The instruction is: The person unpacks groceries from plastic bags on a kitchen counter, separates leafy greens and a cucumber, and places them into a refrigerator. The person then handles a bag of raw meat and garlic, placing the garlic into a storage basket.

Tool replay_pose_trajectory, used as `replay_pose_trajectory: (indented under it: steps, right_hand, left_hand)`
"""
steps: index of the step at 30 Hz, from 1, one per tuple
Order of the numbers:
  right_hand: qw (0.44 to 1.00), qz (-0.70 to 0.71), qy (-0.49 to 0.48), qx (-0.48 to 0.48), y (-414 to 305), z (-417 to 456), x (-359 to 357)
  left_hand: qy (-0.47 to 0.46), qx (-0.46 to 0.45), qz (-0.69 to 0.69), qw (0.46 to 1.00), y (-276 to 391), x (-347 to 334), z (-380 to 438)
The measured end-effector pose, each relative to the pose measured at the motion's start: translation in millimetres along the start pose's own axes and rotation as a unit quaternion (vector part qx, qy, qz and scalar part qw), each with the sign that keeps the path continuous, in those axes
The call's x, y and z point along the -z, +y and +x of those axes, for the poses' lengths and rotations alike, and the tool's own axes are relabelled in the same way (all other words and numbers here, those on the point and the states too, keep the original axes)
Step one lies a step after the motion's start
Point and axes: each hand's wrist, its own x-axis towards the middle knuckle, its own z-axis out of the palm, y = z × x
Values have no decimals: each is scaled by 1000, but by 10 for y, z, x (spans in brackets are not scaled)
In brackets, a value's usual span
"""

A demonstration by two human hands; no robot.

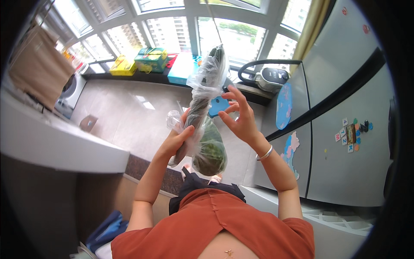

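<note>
My left hand (178, 139) grips a long, dark vegetable in a clear plastic bag (207, 77), held up in front of me on a slant. Below it hangs a second clear bag with a round green vegetable (212, 152) inside; what carries this bag's weight is hidden. My right hand (237, 118), with a silver bangle on its wrist, is raised to the right of the long bag, fingers apart and curved. A blue object (218, 106) shows between the bag and my right fingers; whether they touch it cannot be told.
A grey refrigerator (343, 168) with magnets stands close on my right. Along the window ledge are a yellow box (123, 65), a green box (151, 60), a light-blue box (181, 69) and a vacuum cleaner (273, 77). At left are a white counter wall (64, 139) and a washing machine (76, 87).
</note>
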Motion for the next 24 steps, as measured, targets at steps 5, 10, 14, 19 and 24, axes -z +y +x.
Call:
replay_pose_trajectory:
  steps: [5, 10, 14, 19, 24]
  right_hand:
    - [968, -240, 51, -58, 355, 445, 264]
    - [879, -457, 118, 71, 410, 1214, 339]
    - [853, -519, -43, -8, 887, 1813, 379]
    - [916, -369, 63, 140, 959, 1665, 377]
    - [869, 203, 442, -87, 1546, 1115, 470]
  left_hand:
    - [9, -87, 221, 971, -83, 24, 897]
    - [-11, -192, 437, 879, -154, 226, 1700]
    - [-58, -215, 442, 869, -16, 249, 2315]
    - [-169, -85, 239, 952, -9, 478, 2956]
    - [-319, 58, 18, 946, 184, 244, 3312]
